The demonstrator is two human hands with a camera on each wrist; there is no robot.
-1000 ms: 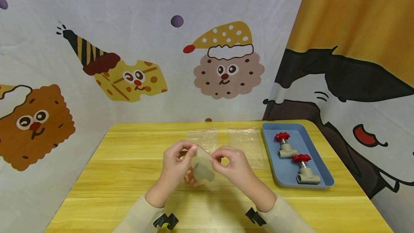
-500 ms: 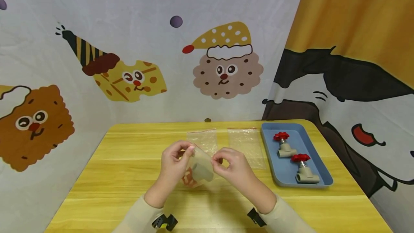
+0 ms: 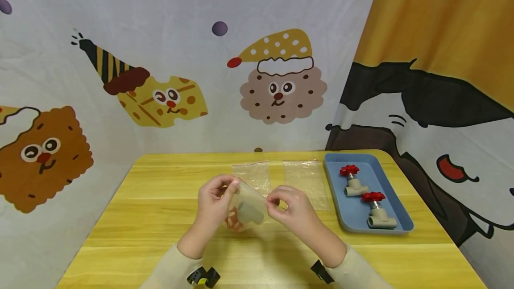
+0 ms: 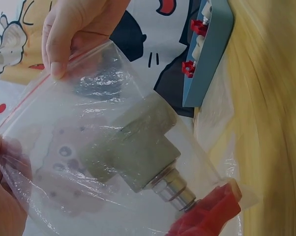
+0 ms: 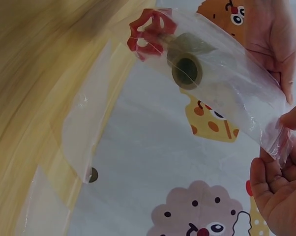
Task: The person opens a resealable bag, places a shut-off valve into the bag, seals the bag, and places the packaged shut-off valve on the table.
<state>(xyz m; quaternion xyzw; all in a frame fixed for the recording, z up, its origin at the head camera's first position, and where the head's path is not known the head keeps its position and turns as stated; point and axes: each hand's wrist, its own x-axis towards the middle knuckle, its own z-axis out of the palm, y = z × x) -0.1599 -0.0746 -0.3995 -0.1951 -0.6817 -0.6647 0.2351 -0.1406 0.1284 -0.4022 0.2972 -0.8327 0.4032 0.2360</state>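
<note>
In the head view, my left hand and right hand hold up a clear zip bag over the table. Each pinches its top edge between thumb and fingers, the left at one corner, the right further along the red seal strip. Inside the bag lies a stop valve with a grey-beige pipe tee body, a metal neck and a red handwheel. The left wrist view shows the seal line stretched straight between the hands. In the right wrist view the valve's round pipe opening shows through the plastic.
Two flat clear zip bags lie behind the hands on the wooden table. To the right is a blue tray with two more red-handled valves. A printed cartoon cloth hangs behind the table.
My right hand has slid slightly rightward along the bag's top edge, while my left hand has shifted a little left. The gap between the hands is wider; the valve stays in the bag.
</note>
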